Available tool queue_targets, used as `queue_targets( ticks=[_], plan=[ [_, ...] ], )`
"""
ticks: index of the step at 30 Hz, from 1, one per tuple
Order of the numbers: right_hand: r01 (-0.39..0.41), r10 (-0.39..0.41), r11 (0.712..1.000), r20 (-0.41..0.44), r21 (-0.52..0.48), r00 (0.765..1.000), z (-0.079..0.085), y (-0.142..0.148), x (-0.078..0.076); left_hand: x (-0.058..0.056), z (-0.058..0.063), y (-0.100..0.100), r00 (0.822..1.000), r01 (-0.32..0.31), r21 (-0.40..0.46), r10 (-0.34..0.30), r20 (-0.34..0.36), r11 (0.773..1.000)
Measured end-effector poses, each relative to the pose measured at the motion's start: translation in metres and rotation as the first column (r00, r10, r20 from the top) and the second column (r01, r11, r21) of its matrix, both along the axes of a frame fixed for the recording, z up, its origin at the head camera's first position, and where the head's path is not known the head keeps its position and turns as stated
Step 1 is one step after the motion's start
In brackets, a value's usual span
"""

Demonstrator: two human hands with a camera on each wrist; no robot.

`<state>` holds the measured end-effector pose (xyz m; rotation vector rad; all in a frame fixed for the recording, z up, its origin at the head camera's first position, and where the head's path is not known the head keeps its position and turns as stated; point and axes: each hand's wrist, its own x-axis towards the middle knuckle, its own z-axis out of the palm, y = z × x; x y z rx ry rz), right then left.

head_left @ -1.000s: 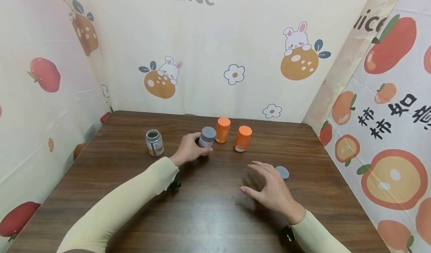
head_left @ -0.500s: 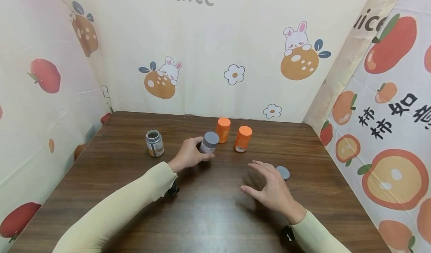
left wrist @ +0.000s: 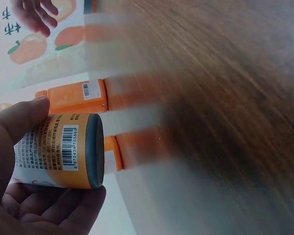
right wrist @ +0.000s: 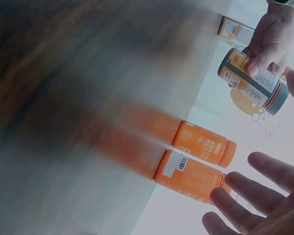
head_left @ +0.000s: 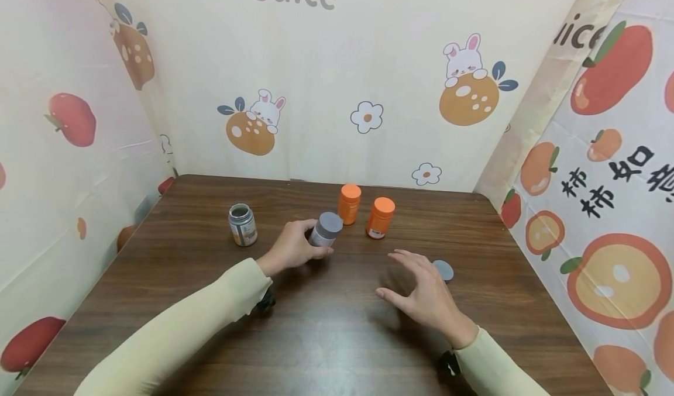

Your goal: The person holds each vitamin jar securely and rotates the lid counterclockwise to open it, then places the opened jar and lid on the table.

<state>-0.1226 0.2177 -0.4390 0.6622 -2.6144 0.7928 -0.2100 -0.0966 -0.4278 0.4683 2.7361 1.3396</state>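
My left hand (head_left: pixel 292 247) grips a grey-capped bottle (head_left: pixel 327 231), thumb on one side and fingers on the other. In the left wrist view this bottle (left wrist: pixel 59 149) shows a barcode and orange label, with its dark base off the table. It leans to the right in the head view. My right hand (head_left: pixel 421 293) hovers over the table with fingers spread and holds nothing. Just beyond it lies a loose grey lid (head_left: pixel 444 271), partly hidden by that hand. A lidless grey bottle (head_left: pixel 243 225) stands upright on the left, its mouth uncovered.
Two orange bottles with orange caps stand upright at the back: one orange bottle (head_left: pixel 349 205) just behind the held one, another orange bottle (head_left: pixel 380 218) to its right. The brown wooden table (head_left: pixel 326 337) meets printed curtains (head_left: pixel 326 51) at the back and sides.
My left hand has drawn the bottle a little nearer to me, and the bottle has tilted to the right. My right hand has stayed almost still.
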Motion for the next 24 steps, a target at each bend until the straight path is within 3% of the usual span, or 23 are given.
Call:
queue_targets(
  ticks=[24],
  plan=[
    [-0.009,0.009,1.0,0.007,-0.028,1.0,-0.001,-0.003,-0.003,0.021,0.004,-0.002,0.997,0.067,-0.078,-0.07,-0.03,0.995]
  ],
)
